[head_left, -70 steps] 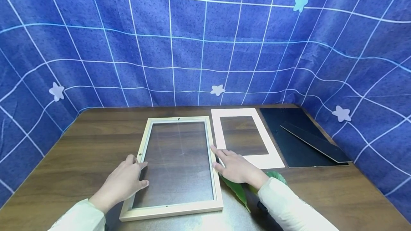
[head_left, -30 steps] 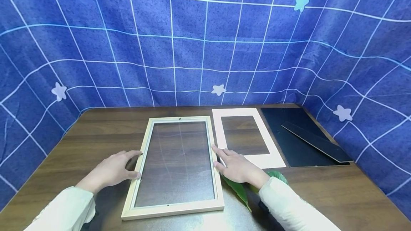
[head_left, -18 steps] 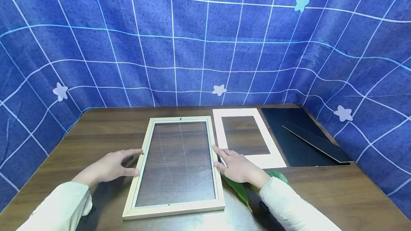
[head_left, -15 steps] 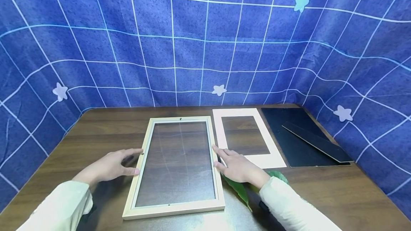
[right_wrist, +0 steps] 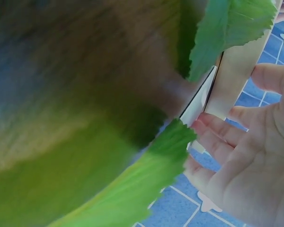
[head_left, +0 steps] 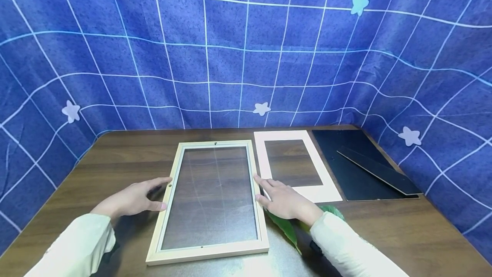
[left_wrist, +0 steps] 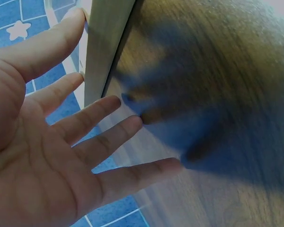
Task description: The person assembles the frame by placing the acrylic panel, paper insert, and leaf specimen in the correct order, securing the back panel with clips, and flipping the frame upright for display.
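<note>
Frame [head_left: 207,253] of pale wood, fitted with a clear pane, lies flat on the brown surface [head_left: 115,157], in front of the person and between two bare hands. Neither of the hands grasps anything: the left hand [head_left: 132,199] is spread, its thumb and forefinger touching the left edge, while the right hand [head_left: 282,200] reaches its extended fingers to the right edge. Green leaves [head_left: 286,228] with toothed rims lie just beside the frame, partly under the right wrist. Farther right is a white mat [head_left: 319,193] with a rectangular opening, then a black board [head_left: 330,153] with a narrow black strip [head_left: 376,170] lying slantwise across it. Behind everything hangs a blue curtain [head_left: 230,63] patterned with grid lines and stars.
</note>
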Motion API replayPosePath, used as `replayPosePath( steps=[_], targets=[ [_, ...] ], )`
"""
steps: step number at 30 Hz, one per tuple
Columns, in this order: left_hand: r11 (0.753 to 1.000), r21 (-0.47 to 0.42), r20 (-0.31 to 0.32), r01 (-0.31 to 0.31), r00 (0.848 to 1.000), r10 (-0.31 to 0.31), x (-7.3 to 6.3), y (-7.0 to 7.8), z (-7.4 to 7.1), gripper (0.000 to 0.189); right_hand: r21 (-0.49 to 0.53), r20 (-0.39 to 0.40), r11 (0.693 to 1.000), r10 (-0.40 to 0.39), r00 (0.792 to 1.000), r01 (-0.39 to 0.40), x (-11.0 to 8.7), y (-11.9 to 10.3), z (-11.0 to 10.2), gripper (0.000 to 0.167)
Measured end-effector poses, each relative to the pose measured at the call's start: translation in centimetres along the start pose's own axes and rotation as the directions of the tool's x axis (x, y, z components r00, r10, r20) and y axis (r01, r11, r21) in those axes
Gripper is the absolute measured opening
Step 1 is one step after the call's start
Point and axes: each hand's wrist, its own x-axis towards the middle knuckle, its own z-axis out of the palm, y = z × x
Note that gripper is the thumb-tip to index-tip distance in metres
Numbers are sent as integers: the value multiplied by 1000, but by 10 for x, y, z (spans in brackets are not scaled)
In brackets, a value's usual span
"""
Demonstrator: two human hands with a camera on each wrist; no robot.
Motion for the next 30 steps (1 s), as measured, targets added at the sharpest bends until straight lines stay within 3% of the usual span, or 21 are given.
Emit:
replayPosePath(
  steps=[15, 24, 30],
  targets=[
    [997, -13, 65, 72, 995, -71, 1, -1, 0, 87, 6, 35, 1000, 20, 999, -20, 7, -2, -7, 61],
    [999, -54, 23, 7, 1000, -5, -1, -5, 3, 84, 25, 31, 1000, 13, 999, -13, 11, -5, -14, 61],
    [999, -49, 27, 10, 1000, -8, 0, -5, 3, 84, 24, -46, 998, -54, 997, 55, 11, 1, -16, 57]
  ],
)
